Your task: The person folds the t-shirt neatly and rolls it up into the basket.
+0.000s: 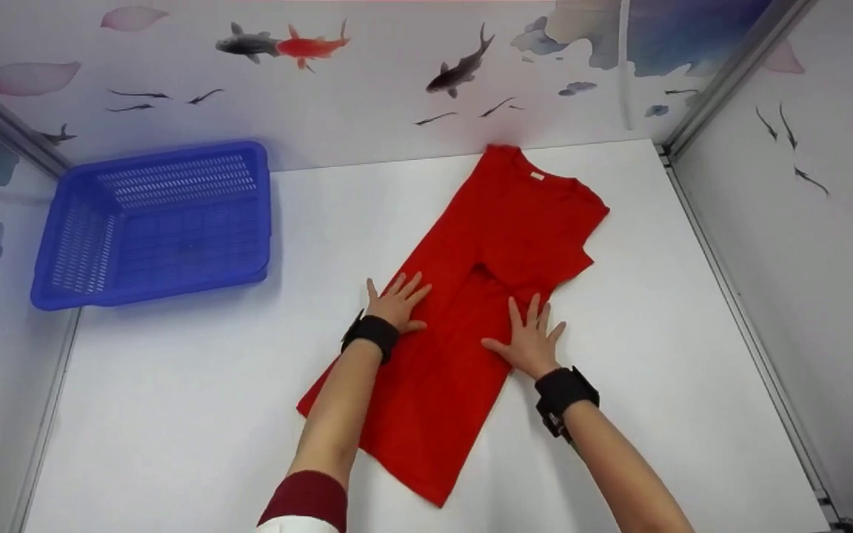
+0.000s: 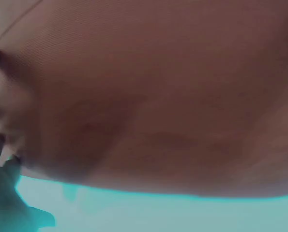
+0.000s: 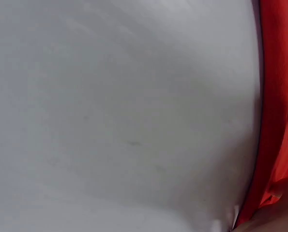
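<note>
A red short-sleeved shirt (image 1: pixel 445 385) lies slantwise on the white table, partly folded over lengthwise. Its collar, with a pale label (image 1: pixel 537 176), points to the back wall, and a sleeve (image 1: pixel 545 259) shows on the right. My left hand (image 1: pixel 398 305) rests on the shirt's left edge with its fingers spread. Across from it, my right hand (image 1: pixel 532 342) touches the right edge below the sleeve, fingers also spread. The left wrist view shows the cloth (image 2: pixel 158 96) in odd brownish colours. In the right wrist view, the shirt's edge (image 3: pixel 274 58) runs down the right side.
A blue plastic basket (image 1: pixel 149 295) with perforated sides stands at the back left, nothing visible inside. The white table (image 1: pixel 175 400) is bounded by printed panels with fish (image 1: pixel 458 72) at the back and both sides. Metal rails (image 1: pixel 752 326) run along the table's edges.
</note>
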